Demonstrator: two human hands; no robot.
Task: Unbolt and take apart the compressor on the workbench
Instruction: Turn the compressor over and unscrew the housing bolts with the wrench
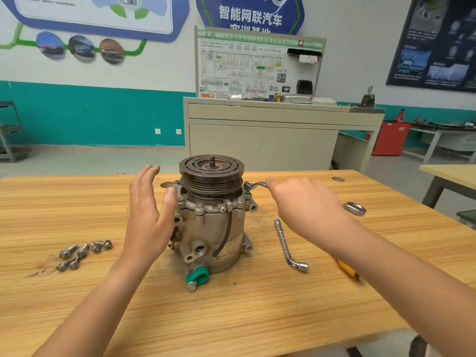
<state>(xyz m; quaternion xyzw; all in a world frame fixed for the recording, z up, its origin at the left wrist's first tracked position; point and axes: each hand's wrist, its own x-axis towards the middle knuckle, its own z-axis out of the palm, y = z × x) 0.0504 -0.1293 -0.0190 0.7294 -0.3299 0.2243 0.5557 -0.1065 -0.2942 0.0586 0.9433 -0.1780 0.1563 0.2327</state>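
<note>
The compressor (pixel 211 222) stands upright on the wooden table (pixel 231 318), right between the person's two hands, with its dark grooved pulley (pixel 211 167) on top. The left hand (pixel 148 217) is released: fingers straight and pointing up, palm turned toward the housing, the thumb resting against the upper flange on that side. The fingers themselves stand just clear of the body.

On the other side, the right hand (pixel 306 204) is curled around the handle of a small wrench (pixel 255 185). The wrench reaches out from the fingertips toward the compressor, and its ring end sits on a bolt at the edge of the upper flange, just under the pulley.

Just below the right hand, between it and the compressor, an L-shaped socket wrench (pixel 287 246) lies flat on the table. A yellow-handled tool (pixel 347 270) shows partly from under the right forearm. Beyond the right hand, on its outer side, lies a small shiny metal piece (pixel 355 208); I cannot tell what it is.

Out past the left hand, away from the compressor, a loose cluster of bolts (pixel 82 252) lies on the wood. At the foot of the compressor, nearer the person than either hand, a green clamp (pixel 197 275) sticks out.
</note>
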